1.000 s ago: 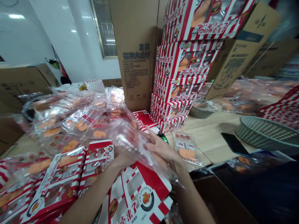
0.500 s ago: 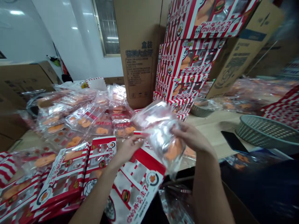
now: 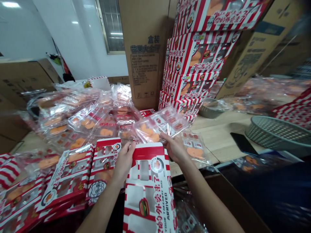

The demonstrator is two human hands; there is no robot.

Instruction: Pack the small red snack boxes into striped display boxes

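Note:
My left hand [image 3: 125, 160] is closed on the upper left edge of a red and white striped box [image 3: 150, 181]. Cut-out windows and a burger picture show on its face, and the box stands tilted toward me. In my right hand [image 3: 175, 147] is a clear plastic packet [image 3: 161, 124] with orange pieces and small squares inside, held just beyond the box's top end. Another clear packet [image 3: 193, 146] lies on the table right of that hand. Filled striped boxes [image 3: 65, 178] lie left of my left forearm.
A heap of clear packets [image 3: 82, 116] covers the table's left. Striped boxes [image 3: 191, 74] are stacked high at the back beside a tall brown carton [image 3: 145, 64]. A green plastic basket [image 3: 279, 136] and a black phone [image 3: 243, 143] sit on the right. An opened carton [image 3: 233, 200] is below.
The striped box has turned more upright in front of me. My right hand has moved left with the packet, which now lies flatter beyond the box's top end.

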